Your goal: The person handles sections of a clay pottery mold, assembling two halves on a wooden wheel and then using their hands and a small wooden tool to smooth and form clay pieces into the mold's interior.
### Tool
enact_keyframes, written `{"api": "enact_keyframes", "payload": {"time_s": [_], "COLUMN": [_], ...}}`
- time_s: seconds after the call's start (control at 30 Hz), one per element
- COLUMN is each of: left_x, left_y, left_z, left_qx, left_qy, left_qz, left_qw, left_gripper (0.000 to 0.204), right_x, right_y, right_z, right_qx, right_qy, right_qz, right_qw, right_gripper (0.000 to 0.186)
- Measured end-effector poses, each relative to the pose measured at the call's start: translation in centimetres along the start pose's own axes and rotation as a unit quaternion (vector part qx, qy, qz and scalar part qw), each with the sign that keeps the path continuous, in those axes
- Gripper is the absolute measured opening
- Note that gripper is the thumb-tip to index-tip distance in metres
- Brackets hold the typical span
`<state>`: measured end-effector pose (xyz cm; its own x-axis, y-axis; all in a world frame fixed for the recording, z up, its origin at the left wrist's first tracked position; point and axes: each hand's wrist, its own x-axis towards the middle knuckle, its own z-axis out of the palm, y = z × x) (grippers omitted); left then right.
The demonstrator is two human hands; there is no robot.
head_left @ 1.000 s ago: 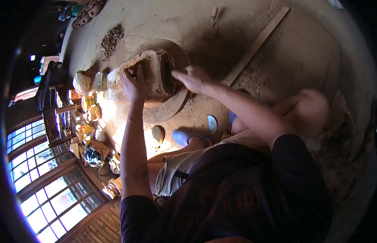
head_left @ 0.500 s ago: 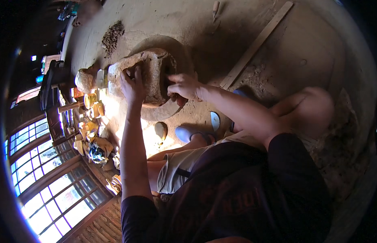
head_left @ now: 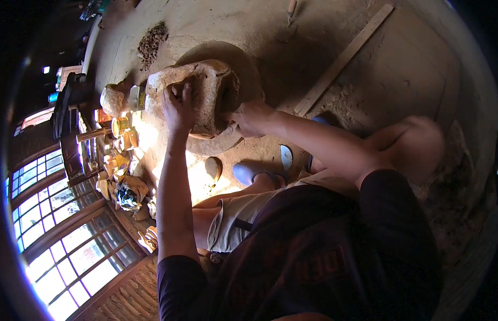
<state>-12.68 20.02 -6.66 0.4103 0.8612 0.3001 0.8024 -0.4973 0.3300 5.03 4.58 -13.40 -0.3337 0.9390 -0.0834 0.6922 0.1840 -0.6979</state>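
A rough, pale brown, clay-like block [head_left: 209,80] with deep hollows lies on a round slab [head_left: 252,75] on the ground. My left hand [head_left: 179,113] grips the block, its bent fingers over the edge of the upper hollow and the tips partly hidden inside. At the right end, beside a dark opening, my right hand [head_left: 253,119] is closed with its fingertips against the lower rim. Whatever those fingers may hold is hidden.
Left of the block stand a rough lump [head_left: 112,100] and a yellowish container [head_left: 119,126]. A long wooden board [head_left: 342,61] lies to the right; a wooden-handled tool [head_left: 292,9] is beyond. Near my feet are a curved brown piece [head_left: 212,169] and a pale oval piece [head_left: 286,157].
My right hand has drawn slightly down and right, its extended finger leaving the dark opening for the lower rim. My left hand keeps its place on the block; the whole view has shifted slightly.
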Motion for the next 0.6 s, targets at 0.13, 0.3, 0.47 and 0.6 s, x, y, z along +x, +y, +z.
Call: {"api": "enact_keyframes", "payload": {"time_s": [0.13, 0.3, 0.47, 0.6], "left_x": [0.4, -0.3, -2.2, -3.1], "left_y": [0.6, 0.7, 3.2, 9.6], "left_z": [0.1, -0.7, -2.2, -4.3], "left_qx": [-0.026, -0.012, -0.156, -0.283], "left_qy": [-0.015, 0.034, -0.017, -0.155], "left_qz": [-0.003, 0.0, 0.084, 0.035], "left_qw": [1.0, 0.999, 0.984, 0.946], "left_gripper": [0.051, 0.044, 0.042, 0.052], "right_x": [0.0, -1.5, -3.1, -3.7], "right_y": [0.7, 0.2, -2.6, -2.8], "right_z": [1.1, -1.2, -6.2, -7.5], "right_qx": [0.05, 0.232, 0.115, -0.065], "right_qy": [0.064, 0.244, 0.389, 0.398], "right_qz": [0.042, 0.042, -0.07, -0.15], "right_qw": [0.996, 0.94, 0.911, 0.903], "right_gripper": [0.044, 0.037, 0.042, 0.033]}}
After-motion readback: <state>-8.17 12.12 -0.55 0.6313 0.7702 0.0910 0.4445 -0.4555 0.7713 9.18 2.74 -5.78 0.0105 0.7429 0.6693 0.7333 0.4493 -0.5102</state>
